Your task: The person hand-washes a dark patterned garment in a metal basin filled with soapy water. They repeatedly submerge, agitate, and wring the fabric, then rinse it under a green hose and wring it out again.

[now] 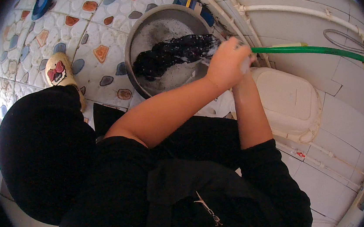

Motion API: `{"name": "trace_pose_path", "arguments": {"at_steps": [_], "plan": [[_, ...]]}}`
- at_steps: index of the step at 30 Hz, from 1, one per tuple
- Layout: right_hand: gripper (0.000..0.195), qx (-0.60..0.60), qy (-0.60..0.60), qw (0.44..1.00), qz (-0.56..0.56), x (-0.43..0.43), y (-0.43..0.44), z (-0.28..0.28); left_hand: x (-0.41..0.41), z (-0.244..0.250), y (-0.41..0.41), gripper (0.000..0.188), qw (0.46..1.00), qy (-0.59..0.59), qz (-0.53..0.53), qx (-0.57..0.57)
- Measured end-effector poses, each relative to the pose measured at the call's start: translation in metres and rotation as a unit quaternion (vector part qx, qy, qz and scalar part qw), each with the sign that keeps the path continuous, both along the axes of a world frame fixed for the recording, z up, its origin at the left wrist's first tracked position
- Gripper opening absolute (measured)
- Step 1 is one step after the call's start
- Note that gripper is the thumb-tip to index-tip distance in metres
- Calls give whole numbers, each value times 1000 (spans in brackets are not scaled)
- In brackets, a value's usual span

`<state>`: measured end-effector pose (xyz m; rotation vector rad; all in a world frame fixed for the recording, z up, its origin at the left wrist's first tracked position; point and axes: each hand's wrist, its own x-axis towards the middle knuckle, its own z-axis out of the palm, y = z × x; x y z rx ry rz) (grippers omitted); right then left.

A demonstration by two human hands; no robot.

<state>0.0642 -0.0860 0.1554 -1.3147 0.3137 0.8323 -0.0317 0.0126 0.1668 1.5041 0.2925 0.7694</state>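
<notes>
A wet black cloth or garment with suds on it stretches across a round grey basin. Its right end is bunched at my two hands, above the basin's right rim. My left hand is closed around this end, with white foam beside the fingers. Close against it, my right hand is mostly hidden behind the left one; it seems to be on the cloth too, but its fingers cannot be made out. Foamy water lies around the cloth in the basin.
A green hose runs rightward from behind my hands to white wall pipes. An upturned cream plastic tub is at the right. A yellow clog shows on the pebble-patterned floor. Blue footwear lies behind the basin.
</notes>
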Motion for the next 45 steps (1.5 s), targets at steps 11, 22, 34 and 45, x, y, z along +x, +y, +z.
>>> {"name": "trace_pose_path", "arguments": {"at_steps": [11, 22, 34, 45], "plan": [[32, -356, -508, 770, 152, -37, 55, 15, 17, -54, -1, 36, 887, 162, -27, -431], [41, -420, -499, 685, 325, -36, 48, 7, 24, -95, 11, 34, 542, 97, -198, -811], [67, -333, -363, 605, 625, -69, 53, 6, -9, -160, 57, 118, 694, 303, -51, -651], [53, -351, -12, 929, 115, 4, 8, 8, 12, -66, 4, 57, 950, 192, -90, -229]]}}
